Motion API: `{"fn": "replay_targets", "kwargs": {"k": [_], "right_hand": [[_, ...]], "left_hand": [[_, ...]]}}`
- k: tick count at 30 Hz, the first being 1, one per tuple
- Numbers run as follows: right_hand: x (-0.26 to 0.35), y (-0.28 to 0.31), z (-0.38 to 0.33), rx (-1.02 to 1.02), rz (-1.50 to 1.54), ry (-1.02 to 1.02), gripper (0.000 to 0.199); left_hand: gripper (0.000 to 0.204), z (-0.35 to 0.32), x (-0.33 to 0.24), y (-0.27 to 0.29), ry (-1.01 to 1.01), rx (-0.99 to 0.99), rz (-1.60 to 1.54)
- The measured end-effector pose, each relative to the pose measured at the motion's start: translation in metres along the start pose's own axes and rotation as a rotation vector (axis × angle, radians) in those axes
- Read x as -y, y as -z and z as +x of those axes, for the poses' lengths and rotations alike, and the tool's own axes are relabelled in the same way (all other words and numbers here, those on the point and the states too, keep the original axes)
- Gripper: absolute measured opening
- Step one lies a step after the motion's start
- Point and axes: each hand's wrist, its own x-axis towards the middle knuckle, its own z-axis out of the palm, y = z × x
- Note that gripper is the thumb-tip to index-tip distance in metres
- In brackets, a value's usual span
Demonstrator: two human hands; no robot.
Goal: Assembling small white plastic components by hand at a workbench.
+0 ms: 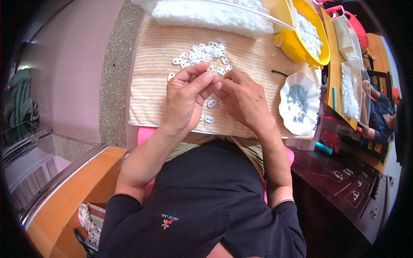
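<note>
Both hands meet fingertip to fingertip above the striped cloth [155, 86]; the left hand [186, 96] and right hand [244, 98] pinch a small white plastic piece [214, 78] between them; a loose pile of white pieces [202, 53] lies just beyond.

Two bare forearms reach forward from the lower edge. The left hand [186, 98] and right hand [243, 96] meet at centre, fingertips pinched together, backs of hands facing up.
</note>
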Motion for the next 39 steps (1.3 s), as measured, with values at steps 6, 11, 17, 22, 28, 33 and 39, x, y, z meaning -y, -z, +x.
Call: {"fn": "replay_targets", "kwargs": {"k": [6,11,17,22,28,33,39], "right_hand": [[-0.001,-0.003,0.001,-0.017,-0.004,0.056,0.009],[-0.005,-0.006,-0.001,-0.002,-0.028,0.136,0.012],[-0.015,0.009,-0.008,-0.198,0.152,0.127,0.020],[-0.025,0.030,-0.014,-0.105,0.032,0.079,0.022],[-0.026,0.027,-0.007,0.026,-0.108,0.024,0.015],[-0.038,0.016,-0.006,-0.001,-0.056,0.105,0.014],[-0.035,0.017,-0.009,0.013,-0.069,0.056,0.018]], "left_hand": [[0.019,-0.002,-0.001,-0.002,0.001,0.002,0.002],[0.019,-0.002,0.000,-0.002,0.002,-0.014,0.005],[0.019,-0.003,-0.001,-0.002,0.006,-0.020,0.017],[0.019,-0.005,0.002,-0.004,0.028,-0.026,0.035],[0.019,-0.006,0.005,-0.004,0.045,-0.009,0.039],[0.019,-0.007,0.006,-0.005,0.046,0.005,0.033],[0.019,-0.006,0.006,-0.004,0.051,0.006,0.053]]}}
